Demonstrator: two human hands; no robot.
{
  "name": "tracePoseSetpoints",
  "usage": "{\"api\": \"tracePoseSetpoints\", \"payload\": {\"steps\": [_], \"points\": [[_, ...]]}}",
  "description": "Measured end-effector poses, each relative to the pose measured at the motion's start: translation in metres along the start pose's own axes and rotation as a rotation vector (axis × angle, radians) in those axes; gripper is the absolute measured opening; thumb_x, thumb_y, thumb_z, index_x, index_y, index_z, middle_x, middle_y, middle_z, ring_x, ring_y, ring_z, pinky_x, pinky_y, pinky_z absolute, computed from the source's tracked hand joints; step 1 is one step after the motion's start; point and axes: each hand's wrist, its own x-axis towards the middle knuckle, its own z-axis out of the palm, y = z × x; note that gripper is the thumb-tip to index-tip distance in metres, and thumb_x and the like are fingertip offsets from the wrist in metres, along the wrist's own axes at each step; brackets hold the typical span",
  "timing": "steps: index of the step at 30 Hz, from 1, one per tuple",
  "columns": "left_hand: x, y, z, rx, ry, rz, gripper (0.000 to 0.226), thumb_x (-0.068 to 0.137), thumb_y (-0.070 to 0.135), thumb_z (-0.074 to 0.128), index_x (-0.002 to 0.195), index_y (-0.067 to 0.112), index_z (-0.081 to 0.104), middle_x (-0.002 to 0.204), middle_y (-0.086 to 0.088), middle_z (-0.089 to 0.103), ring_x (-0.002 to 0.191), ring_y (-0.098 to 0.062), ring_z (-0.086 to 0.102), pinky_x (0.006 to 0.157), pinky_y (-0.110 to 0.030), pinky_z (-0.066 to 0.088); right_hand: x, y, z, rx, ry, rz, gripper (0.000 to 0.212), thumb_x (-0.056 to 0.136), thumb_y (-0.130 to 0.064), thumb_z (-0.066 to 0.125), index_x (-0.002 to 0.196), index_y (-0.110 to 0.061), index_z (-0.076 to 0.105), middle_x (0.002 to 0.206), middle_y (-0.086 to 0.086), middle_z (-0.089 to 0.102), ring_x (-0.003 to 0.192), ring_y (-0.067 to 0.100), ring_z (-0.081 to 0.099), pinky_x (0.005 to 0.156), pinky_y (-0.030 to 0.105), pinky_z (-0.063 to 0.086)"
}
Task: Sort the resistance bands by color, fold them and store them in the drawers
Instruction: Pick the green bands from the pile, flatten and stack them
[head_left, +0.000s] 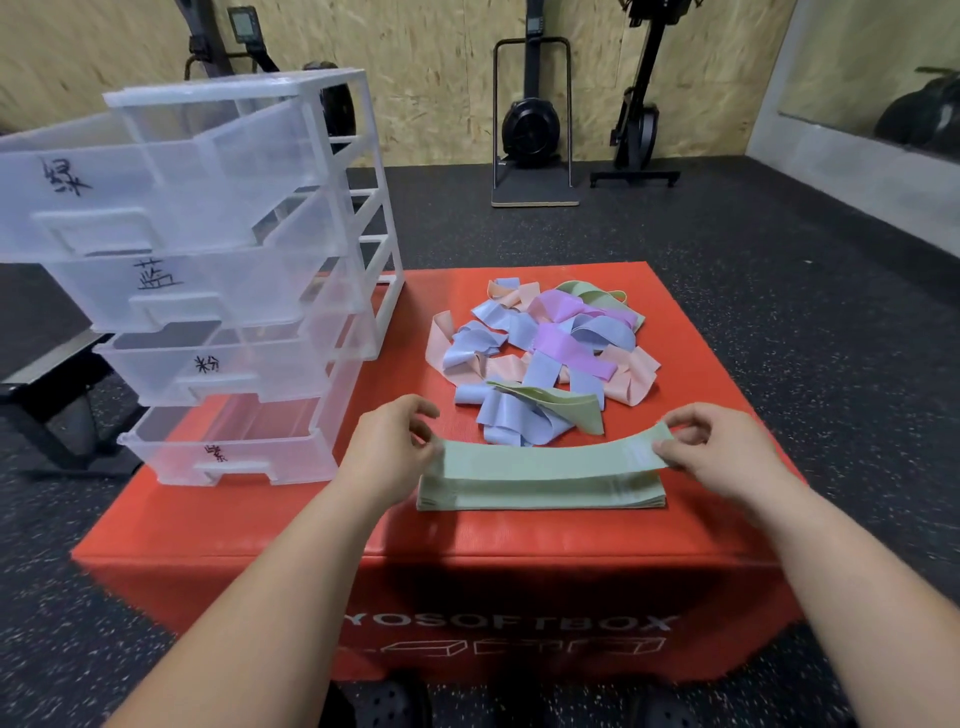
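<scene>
Head view, one frame.

Tabletop (249, 525): the top of a red soft box, centre of the frame, standing on a dark speckled floor (779, 291).

Left hand (392, 441), lower centre: grip closed in a thumb-and-finger pinch on the left end of a green band (545, 460).
Right hand (722, 447), lower right of centre: grip closed the same way, pinching the band's right end.

The green band runs flat between the two hands, with its middle lower than its ends. It sits directly over a stack of green bands (540, 496) that lies on the near part of the tabletop. Whether the held band touches the stack cannot be told.

Loose pile of bands (545, 353), behind the stack at centre frame: blue, pink, purple and green strips overlap in no order. One folded green strip lies at the pile's near edge, close to the held band.

Drawer unit (363, 171), left half of the frame: clear plastic in a white frame, standing on the left part of the tabletop. It has four drawers, all pulled out toward the camera. The top drawer (130, 208) reaches the upper left edge of the frame. Each front carries one handwritten character in dark ink.

Background, upper centre and right: exercise machines (532, 124) stand against a chipboard wall.
</scene>
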Motion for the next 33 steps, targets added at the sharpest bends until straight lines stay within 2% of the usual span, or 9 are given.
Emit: {"api": "tracePoseSetpoints", "payload": {"steps": [4, 8, 9, 12, 17, 20, 24, 28, 33], "points": [[-0.003, -0.006, 0.001, 0.068, 0.018, 0.02, 0.03, 0.084, 0.01, 0.074, 0.109, 0.025, 0.072, 0.081, 0.011, 0.068, 0.075, -0.006, 0.064, 0.073, -0.027, 0.05, -0.003, 0.0, 0.006, -0.217, 0.002, -0.135, 0.025, 0.078, -0.024, 0.083, 0.096, -0.037, 0.073, 0.07, -0.011, 0.071, 0.072, 0.009, 0.067, 0.065, 0.027, 0.043], [-0.005, -0.012, 0.003, 0.114, 0.003, 0.035, 0.032, 0.082, 0.01, 0.073, 0.11, 0.026, 0.071, 0.081, 0.011, 0.067, 0.077, -0.013, 0.064, 0.076, -0.036, 0.057, -0.007, 0.0, 0.011, -0.312, 0.001, -0.207, 0.027, 0.079, -0.024, 0.08, 0.098, -0.04, 0.071, 0.074, -0.012, 0.07, 0.078, 0.004, 0.064, 0.063, 0.01, 0.033], [-0.005, -0.014, 0.004, 0.13, -0.011, 0.055, 0.034, 0.082, 0.01, 0.073, 0.111, 0.027, 0.071, 0.081, 0.01, 0.066, 0.077, -0.014, 0.064, 0.076, -0.038, 0.056, -0.007, 0.002, 0.014, -0.33, -0.004, -0.21, 0.027, 0.078, -0.025, 0.08, 0.097, -0.041, 0.071, 0.074, -0.014, 0.069, 0.079, 0.004, 0.064, 0.064, 0.012, 0.035], [-0.006, -0.019, 0.006, 0.17, -0.089, 0.118, 0.044, 0.081, 0.007, 0.072, 0.12, 0.026, 0.069, 0.085, 0.009, 0.065, 0.08, -0.016, 0.061, 0.076, -0.039, 0.054, -0.004, 0.01, 0.02, -0.418, -0.036, -0.225, 0.027, 0.074, -0.029, 0.08, 0.091, -0.047, 0.069, 0.074, -0.017, 0.067, 0.084, 0.013, 0.062, 0.072, 0.03, 0.046], [0.001, -0.026, 0.006, 0.228, -0.11, 0.163, 0.048, 0.084, 0.015, 0.076, 0.13, 0.026, 0.066, 0.106, 0.008, 0.059, 0.093, -0.016, 0.059, 0.088, -0.036, 0.053, 0.001, 0.015, 0.018, -0.464, -0.094, -0.261, 0.033, 0.074, -0.04, 0.083, 0.102, -0.051, 0.068, 0.094, -0.016, 0.058, 0.095, 0.015, 0.057, 0.088, 0.038, 0.052], [0.005, -0.028, 0.004, 0.233, -0.195, 0.251, 0.054, 0.085, 0.031, 0.08, 0.136, 0.03, 0.062, 0.12, 0.01, 0.062, 0.111, -0.014, 0.059, 0.101, -0.038, 0.051, 0.006, 0.013, 0.007, -0.458, -0.239, -0.359, 0.052, 0.072, -0.044, 0.089, 0.119, -0.045, 0.069, 0.118, -0.019, 0.058, 0.106, 0.008, 0.06, 0.098, 0.032, 0.049], [0.002, -0.029, 0.007, 0.305, -0.405, 0.305, 0.088, 0.073, 0.046, 0.09, 0.151, 0.036, 0.049, 0.133, 0.013, 0.062, 0.122, -0.013, 0.054, 0.106, -0.033, 0.045, 0.008, 0.015, 0.003, -0.526, -0.409, -0.434, 0.081, 0.065, -0.044, 0.094, 0.138, -0.043, 0.06, 0.133, -0.026, 0.057, 0.12, -0.001, 0.055, 0.108, 0.026, 0.042], [0.003, -0.028, 0.01, 0.324, -0.381, 0.327, 0.087, 0.073, 0.04, 0.092, 0.15, 0.037, 0.052, 0.13, 0.013, 0.066, 0.119, -0.015, 0.059, 0.1, -0.029, 0.045, 0.014, 0.024, 0.005, -0.523, -0.392, -0.428, 0.07, 0.065, -0.036, 0.096, 0.128, -0.043, 0.067, 0.124, -0.028, 0.066, 0.117, -0.001, 0.061, 0.105, 0.025, 0.045], [0.003, -0.026, 0.006, 0.339, -0.385, 0.326, 0.083, 0.071, 0.046, 0.091, 0.146, 0.04, 0.054, 0.128, 0.015, 0.065, 0.116, -0.012, 0.06, 0.098, -0.029, 0.048, 0.016, 0.026, 0.006, -0.529, -0.401, -0.424, 0.068, 0.063, -0.041, 0.096, 0.125, -0.044, 0.069, 0.12, -0.029, 0.066, 0.114, -0.002, 0.06, 0.103, 0.026, 0.046]]}}
